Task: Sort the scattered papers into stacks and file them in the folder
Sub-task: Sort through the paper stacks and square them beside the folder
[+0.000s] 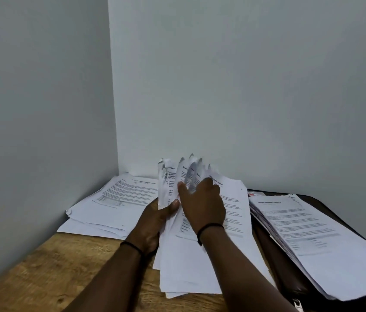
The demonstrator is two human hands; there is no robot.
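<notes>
Centrally, fanned white printed sheets (173, 179) are gripped by the left hand (155, 221) and leafed by the right hand (202, 206), fingers relaxed; sorting seems underway, stacking next.

Three paper stacks (119, 199), one folder (285, 273), two hands (202, 206).

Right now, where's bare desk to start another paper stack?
Only the wooden desk front-left, bordered by left wall, left stack, and left hand. Crowded elsewhere: middle pile under right hand, folder stack right.
</notes>
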